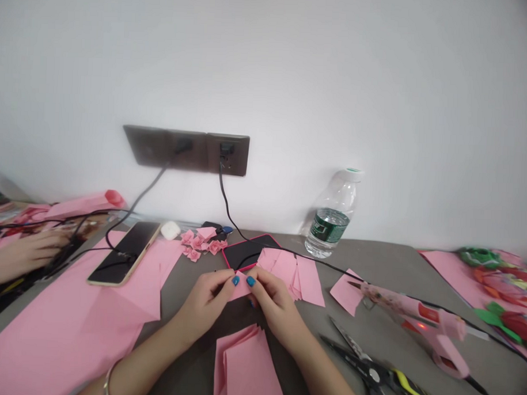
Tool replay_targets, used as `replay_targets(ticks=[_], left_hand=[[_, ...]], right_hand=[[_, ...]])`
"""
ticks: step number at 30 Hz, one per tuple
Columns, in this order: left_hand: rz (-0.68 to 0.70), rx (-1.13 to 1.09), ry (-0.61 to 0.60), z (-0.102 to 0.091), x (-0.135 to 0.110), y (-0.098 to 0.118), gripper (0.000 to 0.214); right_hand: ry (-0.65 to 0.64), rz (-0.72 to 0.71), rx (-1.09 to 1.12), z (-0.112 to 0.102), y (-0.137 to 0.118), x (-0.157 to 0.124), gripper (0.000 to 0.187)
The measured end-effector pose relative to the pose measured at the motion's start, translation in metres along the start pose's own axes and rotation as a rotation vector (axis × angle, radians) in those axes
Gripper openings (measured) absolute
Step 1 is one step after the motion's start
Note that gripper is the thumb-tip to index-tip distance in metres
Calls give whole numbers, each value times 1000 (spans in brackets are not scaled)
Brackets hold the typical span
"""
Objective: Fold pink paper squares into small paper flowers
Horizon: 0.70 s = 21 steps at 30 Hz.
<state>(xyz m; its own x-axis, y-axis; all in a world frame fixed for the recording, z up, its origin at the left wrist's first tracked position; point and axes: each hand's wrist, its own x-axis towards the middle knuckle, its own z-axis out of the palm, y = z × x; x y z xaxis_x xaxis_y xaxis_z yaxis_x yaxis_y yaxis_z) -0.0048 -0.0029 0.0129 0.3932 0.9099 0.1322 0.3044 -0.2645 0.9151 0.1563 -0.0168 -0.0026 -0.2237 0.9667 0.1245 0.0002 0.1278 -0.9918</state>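
One plastic water bottle (332, 217), white-capped and green-labelled, stands near the wall, part filled with clear liquid. Beyond the hands on the grey table (182, 310) lie a pink-edged black pad (246, 250), a cluster of folded paper flowers (195, 247) and overlapping pink paper squares (282, 270). A black cable (226, 205) drops from the wall socket (227, 153) and crosses the pad and squares, just behind the fingers. Left: a smartphone (125, 256) on large pink sheets (64, 329); farther out, a co-worker's hand (41, 252). Right: a pink hot glue gun (419, 315), its indicator lit, nozzle over a loose square (347, 291); nearer, scissors (365, 368) with blades parted. A small pink paper piece (240, 287) lies between left hand (214, 291) and right hand (271, 293), grip pinching it at both sides, above and beyond a folded pink paper stack (249, 370).
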Motion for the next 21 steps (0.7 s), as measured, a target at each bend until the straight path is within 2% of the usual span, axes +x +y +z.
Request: replay_targets(ticks=[4,10,16,21], left_hand=[[-36,-1,38,0,0,-3,36],[-45,-60,47,-1,2,-2,27],[-109,-168,107,-2,5,-7,23],[-100,-278,90,-2,6,-8,21]], right_hand=[[81,14,32,0,3,2,35],[89,-16,9,1,2,2,35],[213,-137,-1,1,7,3,19],[231,-183,-81,1,8,3,6]])
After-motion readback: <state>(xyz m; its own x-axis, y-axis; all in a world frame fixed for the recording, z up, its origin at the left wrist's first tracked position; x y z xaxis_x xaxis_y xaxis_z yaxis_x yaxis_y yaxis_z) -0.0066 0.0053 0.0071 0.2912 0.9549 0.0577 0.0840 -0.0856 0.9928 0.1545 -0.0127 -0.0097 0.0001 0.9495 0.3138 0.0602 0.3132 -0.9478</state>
